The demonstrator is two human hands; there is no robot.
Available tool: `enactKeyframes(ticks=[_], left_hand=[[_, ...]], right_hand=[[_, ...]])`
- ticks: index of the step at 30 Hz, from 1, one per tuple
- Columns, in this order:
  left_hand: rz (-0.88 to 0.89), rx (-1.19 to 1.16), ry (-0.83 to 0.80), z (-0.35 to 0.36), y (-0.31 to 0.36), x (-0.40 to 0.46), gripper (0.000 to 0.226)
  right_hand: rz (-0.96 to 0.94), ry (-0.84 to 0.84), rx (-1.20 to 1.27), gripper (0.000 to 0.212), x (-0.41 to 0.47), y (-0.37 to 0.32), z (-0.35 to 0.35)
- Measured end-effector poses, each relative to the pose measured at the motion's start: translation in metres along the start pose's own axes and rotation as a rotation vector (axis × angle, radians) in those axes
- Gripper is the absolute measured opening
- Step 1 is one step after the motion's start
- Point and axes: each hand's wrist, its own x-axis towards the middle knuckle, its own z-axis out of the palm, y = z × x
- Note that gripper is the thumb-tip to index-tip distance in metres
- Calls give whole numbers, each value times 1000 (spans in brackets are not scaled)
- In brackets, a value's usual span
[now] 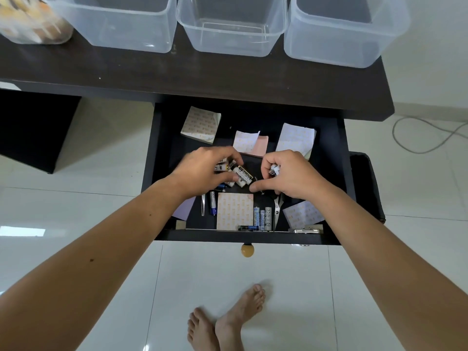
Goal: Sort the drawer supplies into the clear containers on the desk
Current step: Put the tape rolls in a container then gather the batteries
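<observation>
Clear plastic containers [233,29] (3), matt dark desk [177,72], glossy floor tiles [228,269]

Home: bare feet [228,323], tiled floor [253,274].

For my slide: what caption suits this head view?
Both hands, left hand and right hand, gather batteries from the open drawer.

Little here can be read. The white battery [242,179] under my left hand [206,171] carries black lettering that looks like "Heavy" something (the rest blurs away). The dark battery [247,228] lying along the drawer's front edge [238,235] bears a word printed upside down to me, which I cannot make out. The patterned paper pads show only faint marks, nothing legible.
</observation>
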Motion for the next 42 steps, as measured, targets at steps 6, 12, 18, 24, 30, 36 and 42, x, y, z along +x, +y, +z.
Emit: enactKeyframes(ticks=[6,12,18,24,30,36,42], left_hand=[[26,222,-5,2,2,2,41],[-47,197,1,5,0,6,29],[3,195,-55,1,2,5,28],[17,258,-100,4,9,7,36],[-20,188,-77,3,6,7,27],[-95,-292,87,-7,3,0,19],[-159,-495,139,-10,6,-1,20]], right_hand=[[18,-22,-201,30,-1,-1,0],[14,-6,-167,16,0,1,0],[-12,0,-50,18,0,1,-2],[-13,55,-12,21,1,3,-2],[-74,26,72,26,0,4,-3],[-14,77,136,9,-2,4,-6],[-14,94,135,17,0,-2,-7]])
